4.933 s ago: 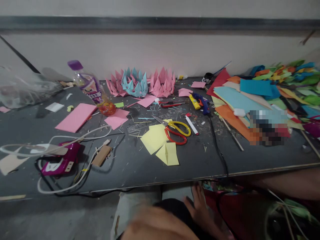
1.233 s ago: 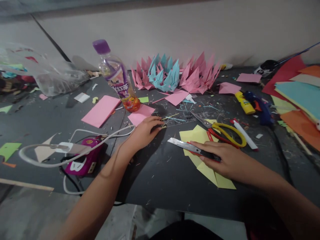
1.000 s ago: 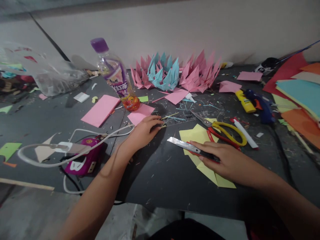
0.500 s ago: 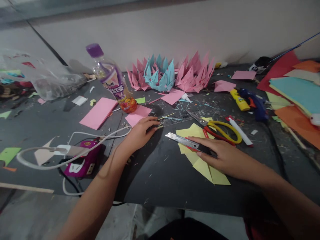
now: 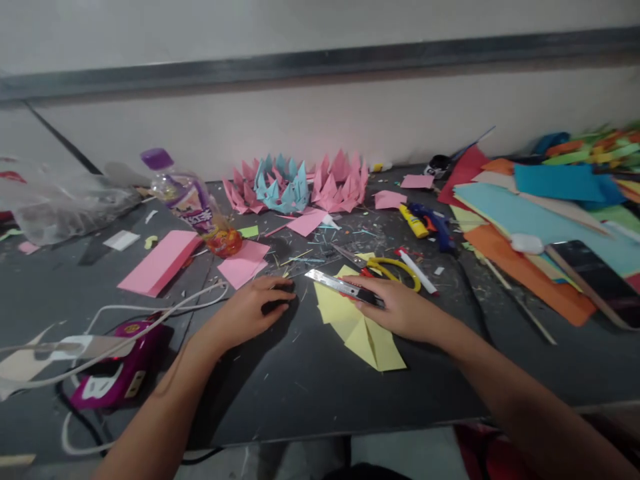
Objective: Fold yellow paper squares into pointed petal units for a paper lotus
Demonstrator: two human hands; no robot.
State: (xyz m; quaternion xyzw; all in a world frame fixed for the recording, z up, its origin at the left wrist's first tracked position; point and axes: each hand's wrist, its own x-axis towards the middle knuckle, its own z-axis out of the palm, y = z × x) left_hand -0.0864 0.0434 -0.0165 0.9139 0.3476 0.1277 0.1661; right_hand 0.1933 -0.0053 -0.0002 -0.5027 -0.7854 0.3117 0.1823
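My right hand [image 5: 397,307] holds a utility knife [image 5: 333,281], its metal blade end pointing left. The knife and hand are over overlapping folded yellow paper pieces [image 5: 373,343], which partly disappear beneath them. Just beyond lie scissors [image 5: 345,253] with yellow and red handles, near a white marker [image 5: 417,270]. To the left, my left hand [image 5: 253,310] hangs low at the tabletop with its fingers curved and apart, nothing seen in them. A thin yellow paper strip [image 5: 299,258] lies past its fingertips, among small blue scraps.
Pink and blue folded-paper rings [image 5: 283,190] stand by the wall. A drink bottle [image 5: 193,207] rises behind my left hand. Nearby are a magenta power box [image 5: 123,367] with white cables, a glue gun [image 5: 437,227], a glue stick [image 5: 414,221], coloured sheets [image 5: 525,207] and a phone [image 5: 597,273].
The view has shifted up and right, bringing the phone and more paper into sight. My left hand has drawn back from the thin yellow strips. The knife stays in my right hand.
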